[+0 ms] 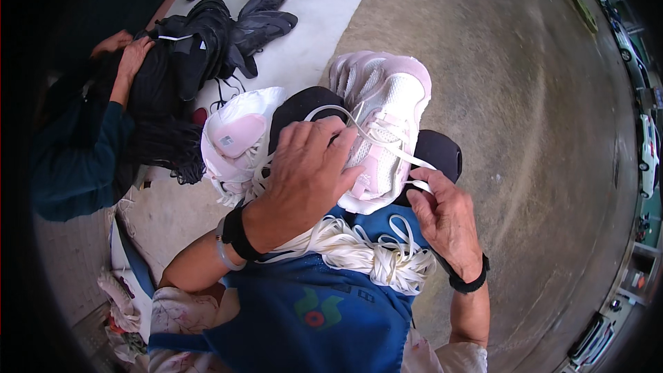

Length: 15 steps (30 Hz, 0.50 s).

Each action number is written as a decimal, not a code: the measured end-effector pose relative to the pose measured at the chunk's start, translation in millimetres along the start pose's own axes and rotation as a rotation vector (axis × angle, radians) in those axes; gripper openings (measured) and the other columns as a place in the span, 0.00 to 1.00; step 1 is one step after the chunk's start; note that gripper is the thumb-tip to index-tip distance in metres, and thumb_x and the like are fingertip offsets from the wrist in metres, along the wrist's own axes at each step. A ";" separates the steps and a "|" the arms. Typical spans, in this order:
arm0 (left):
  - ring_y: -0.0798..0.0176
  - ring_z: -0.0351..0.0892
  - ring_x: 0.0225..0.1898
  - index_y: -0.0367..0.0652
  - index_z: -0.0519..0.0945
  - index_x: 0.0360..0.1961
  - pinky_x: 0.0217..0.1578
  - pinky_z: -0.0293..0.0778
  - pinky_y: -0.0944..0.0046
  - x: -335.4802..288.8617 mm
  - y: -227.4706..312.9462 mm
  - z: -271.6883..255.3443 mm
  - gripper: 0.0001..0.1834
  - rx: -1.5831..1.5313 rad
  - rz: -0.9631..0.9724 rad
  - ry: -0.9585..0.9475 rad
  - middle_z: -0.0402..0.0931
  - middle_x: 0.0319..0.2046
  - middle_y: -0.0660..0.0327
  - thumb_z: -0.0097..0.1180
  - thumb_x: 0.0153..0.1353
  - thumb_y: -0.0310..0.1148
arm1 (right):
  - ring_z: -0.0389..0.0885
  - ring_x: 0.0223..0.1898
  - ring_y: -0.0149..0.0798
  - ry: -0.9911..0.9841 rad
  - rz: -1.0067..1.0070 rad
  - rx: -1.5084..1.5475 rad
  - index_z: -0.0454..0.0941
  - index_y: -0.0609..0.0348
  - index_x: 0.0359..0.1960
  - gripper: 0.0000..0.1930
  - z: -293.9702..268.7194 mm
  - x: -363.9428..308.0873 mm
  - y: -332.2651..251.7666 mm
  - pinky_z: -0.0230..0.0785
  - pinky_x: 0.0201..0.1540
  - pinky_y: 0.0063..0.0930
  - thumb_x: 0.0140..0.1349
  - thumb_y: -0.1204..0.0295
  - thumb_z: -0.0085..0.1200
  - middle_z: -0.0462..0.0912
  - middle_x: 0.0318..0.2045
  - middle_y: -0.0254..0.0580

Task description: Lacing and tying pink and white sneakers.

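Observation:
A stack of nested pale pink and white shoe uppers lies on my lap, toes pointing away. My left hand is bent over the left side of the top upper, thumb near its ankle opening. A white shoelace loops from beside those fingers across the eyelets toward the right. At the upper's right edge, my right hand is closed, pinching the lace between thumb and forefinger. Below the stack, a bundle of loose white shoelaces rests on my blue apron.
More pink-and-white uppers sit left of my left hand. Farther left, a co-worker's hands touch black shoe uppers piled on a white sheet. Black laces hang there. Concrete floor stretches right, toward parked vehicles.

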<state>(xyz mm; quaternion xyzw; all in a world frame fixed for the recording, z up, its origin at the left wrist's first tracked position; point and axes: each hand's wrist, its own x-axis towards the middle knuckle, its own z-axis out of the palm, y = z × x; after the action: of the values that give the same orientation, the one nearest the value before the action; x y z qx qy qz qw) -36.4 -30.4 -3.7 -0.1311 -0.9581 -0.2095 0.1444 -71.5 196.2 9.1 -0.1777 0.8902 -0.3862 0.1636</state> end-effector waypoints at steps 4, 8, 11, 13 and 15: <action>0.49 0.71 0.44 0.33 0.74 0.48 0.44 0.68 0.55 4.1 0.6 2.4 0.24 0.000 -0.046 -0.049 0.70 0.45 0.51 0.65 0.50 0.29 | 0.80 0.22 0.43 -0.094 0.084 0.015 0.79 0.65 0.43 0.11 -2.4 -0.6 -7.0 0.71 0.27 0.31 0.64 0.71 0.53 0.80 0.24 0.51; 0.45 0.75 0.41 0.31 0.73 0.47 0.41 0.72 0.53 2.0 -5.3 21.2 0.19 -0.205 -0.105 0.019 0.72 0.41 0.47 0.58 0.52 0.21 | 0.77 0.21 0.42 0.133 -0.112 0.066 0.80 0.63 0.40 0.11 15.3 2.7 1.1 0.70 0.27 0.31 0.67 0.68 0.50 0.79 0.22 0.47; 0.43 0.76 0.38 0.30 0.73 0.45 0.37 0.74 0.52 2.8 -9.2 26.9 0.16 -0.267 -0.076 0.033 0.73 0.37 0.45 0.54 0.53 0.18 | 0.77 0.21 0.42 0.225 -0.118 -0.093 0.80 0.62 0.39 0.11 23.5 9.4 6.9 0.69 0.26 0.32 0.69 0.68 0.49 0.78 0.21 0.47; 0.42 0.77 0.36 0.30 0.73 0.44 0.36 0.74 0.52 3.2 -10.6 28.9 0.15 -0.280 -0.045 0.036 0.73 0.36 0.45 0.52 0.53 0.17 | 0.79 0.22 0.46 0.277 -0.140 -0.246 0.79 0.62 0.39 0.11 24.3 15.1 7.1 0.70 0.27 0.33 0.69 0.67 0.48 0.78 0.21 0.49; 0.42 0.77 0.35 0.31 0.73 0.44 0.34 0.74 0.53 2.2 -10.5 30.2 0.15 -0.260 -0.066 0.050 0.74 0.35 0.46 0.52 0.52 0.16 | 0.80 0.23 0.49 0.311 -0.101 -0.245 0.79 0.61 0.39 0.11 22.9 16.6 3.1 0.71 0.26 0.35 0.69 0.68 0.47 0.78 0.22 0.52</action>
<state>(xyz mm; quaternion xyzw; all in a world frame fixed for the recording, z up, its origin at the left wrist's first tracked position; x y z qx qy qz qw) -48.4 -26.0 -33.1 -0.1119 -0.9227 -0.3399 0.1431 -76.9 176.5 -10.5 -0.1789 0.9351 -0.3054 -0.0180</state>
